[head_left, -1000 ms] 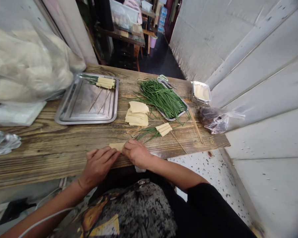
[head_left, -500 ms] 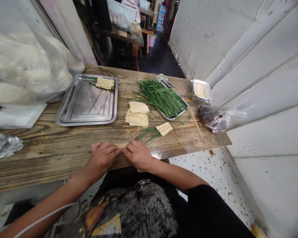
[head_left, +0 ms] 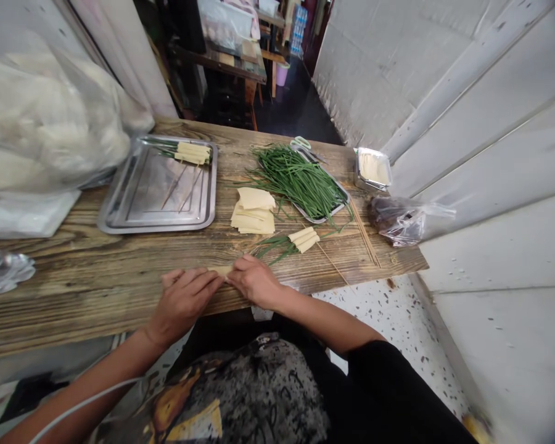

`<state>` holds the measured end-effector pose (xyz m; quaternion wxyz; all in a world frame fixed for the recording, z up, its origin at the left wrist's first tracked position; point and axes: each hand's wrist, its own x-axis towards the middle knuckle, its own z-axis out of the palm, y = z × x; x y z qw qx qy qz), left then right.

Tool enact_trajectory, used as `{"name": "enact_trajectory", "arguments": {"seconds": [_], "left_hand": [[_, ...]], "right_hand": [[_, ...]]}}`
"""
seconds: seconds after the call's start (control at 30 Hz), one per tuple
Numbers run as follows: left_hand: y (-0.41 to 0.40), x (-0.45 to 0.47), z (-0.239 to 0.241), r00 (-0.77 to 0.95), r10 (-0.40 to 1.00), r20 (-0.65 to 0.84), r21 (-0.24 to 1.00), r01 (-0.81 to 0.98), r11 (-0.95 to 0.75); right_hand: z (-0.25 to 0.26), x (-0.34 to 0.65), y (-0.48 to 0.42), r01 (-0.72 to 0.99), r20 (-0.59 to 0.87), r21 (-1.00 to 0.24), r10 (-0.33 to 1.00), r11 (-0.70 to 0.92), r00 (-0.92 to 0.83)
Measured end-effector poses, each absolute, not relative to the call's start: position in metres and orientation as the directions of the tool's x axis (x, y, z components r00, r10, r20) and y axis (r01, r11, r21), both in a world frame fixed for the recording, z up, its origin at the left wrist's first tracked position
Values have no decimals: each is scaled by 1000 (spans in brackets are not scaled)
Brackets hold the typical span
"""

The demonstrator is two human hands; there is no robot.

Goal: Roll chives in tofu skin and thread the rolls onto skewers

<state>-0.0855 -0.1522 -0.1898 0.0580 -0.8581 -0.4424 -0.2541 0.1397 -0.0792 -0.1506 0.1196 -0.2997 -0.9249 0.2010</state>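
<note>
Near the front edge of the wooden table, my left hand (head_left: pixel 185 300) and my right hand (head_left: pixel 255 280) are closed on a pale tofu-skin sheet (head_left: pixel 221 270), seemingly rolled, its ends hidden under my fingers. Just beyond my right hand lies a skewer of tofu-skin rolls (head_left: pixel 304 239) with chives sticking out. A stack of cut tofu-skin sheets (head_left: pixel 253 211) sits farther back. Behind it, green chives (head_left: pixel 300 179) heap over a small metal tray (head_left: pixel 343 208). Loose bamboo skewers (head_left: pixel 365 234) lie to the right.
At left, a metal tray (head_left: pixel 157 225) bears finished-looking chive rolls (head_left: pixel 193 152) on skewers. A big plastic bag (head_left: pixel 50 123) bulges beside it, with a clear bottle (head_left: pixel 4 270) nearer. Scissors (head_left: pixel 301 142), a foil box (head_left: pixel 374 168) and a bagged dark item (head_left: pixel 395 219) stand at the back and right.
My hands stay together on the sheet, with slight finger movement; the right wrist has shifted a little. The whole view has slid slightly left.
</note>
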Motion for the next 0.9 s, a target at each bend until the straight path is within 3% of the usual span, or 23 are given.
{"name": "enact_trajectory", "arguments": {"seconds": [0.1,0.33,0.6,0.9], "left_hand": [[-149,-88,-188,513,709,485,101,772,-627],[-138,-97,-184,557,739,379,147,752,-642],[-138,-79,-169,494,732,468,82,801,-593],[-142,-88,-182,528,704,476,97,763,-638]], "right_hand": [[-149,140,-82,526,95,-421,613,739,-785],[-151,142,-104,593,172,-225,630,773,-757],[-146,139,-96,618,34,-216,639,756,-769],[-135,142,-75,513,49,-242,538,824,-841]]}}
